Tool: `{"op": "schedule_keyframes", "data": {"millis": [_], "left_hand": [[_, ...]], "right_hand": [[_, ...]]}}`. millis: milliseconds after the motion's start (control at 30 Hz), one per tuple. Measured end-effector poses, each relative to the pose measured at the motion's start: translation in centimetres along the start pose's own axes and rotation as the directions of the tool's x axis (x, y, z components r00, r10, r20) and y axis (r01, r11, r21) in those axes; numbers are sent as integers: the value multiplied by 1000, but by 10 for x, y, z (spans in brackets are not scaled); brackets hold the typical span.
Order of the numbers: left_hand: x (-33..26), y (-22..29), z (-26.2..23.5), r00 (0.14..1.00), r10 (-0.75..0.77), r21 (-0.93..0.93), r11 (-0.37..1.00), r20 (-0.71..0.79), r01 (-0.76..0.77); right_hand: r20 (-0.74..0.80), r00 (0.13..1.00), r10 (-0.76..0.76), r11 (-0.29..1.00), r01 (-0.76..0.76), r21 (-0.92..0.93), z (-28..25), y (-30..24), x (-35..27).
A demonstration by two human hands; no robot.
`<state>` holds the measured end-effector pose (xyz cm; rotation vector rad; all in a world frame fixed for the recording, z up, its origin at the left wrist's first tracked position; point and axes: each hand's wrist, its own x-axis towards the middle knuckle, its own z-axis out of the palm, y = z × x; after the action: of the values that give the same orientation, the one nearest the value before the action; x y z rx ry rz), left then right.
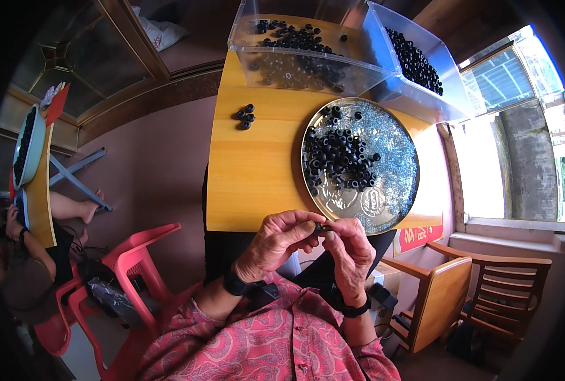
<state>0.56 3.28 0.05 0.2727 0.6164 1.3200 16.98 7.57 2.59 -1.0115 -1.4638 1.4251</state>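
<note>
Just off the table's near edge, my left hand (279,241) and my right hand (349,251) meet fingertip to fingertip. Between their pinched fingers is a small black ring-like piece (321,228), partly covered by the fingers. It resembles the black pieces (340,155) heaped on the left side of a round metal tray (394,213). Tiny clear-blue bits (394,152) cover the tray's right side. Left of the tray, several more black pieces (247,117) lie in a little group on the yellow wooden table (251,184).
Two clear plastic bins, a left one (320,66) and a right one (416,95), hold more black pieces at the table's far side. A red plastic chair (139,254) stands to the left, wooden chairs (444,298) to the right. Another person's arm (38,251) shows at far left.
</note>
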Motion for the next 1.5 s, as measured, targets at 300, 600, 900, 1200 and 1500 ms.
{"op": "schedule_keyframes", "data": {"millis": [300,600,900,1200,1500], "left_hand": [[0,-2,0,1000,15,4,1000,-14,-15],[-3,-4,-3,998,50,39,998,-25,-49],[-5,-3,-5,992,100,138,986,-76,-89],[-13,1,-7,974,197,375,916,-115,-141],[-19,1,-2,946,316,449,857,-70,-253]], "right_hand": [[17,994,-112,986,113,-118,1,1,1],[23,985,-172,953,172,-251,4,-2,0],[44,977,-211,938,215,-271,7,4,-2],[115,952,-283,815,303,-493,11,2,-4],[104,917,-386,759,380,-528,16,-3,-7]]}}
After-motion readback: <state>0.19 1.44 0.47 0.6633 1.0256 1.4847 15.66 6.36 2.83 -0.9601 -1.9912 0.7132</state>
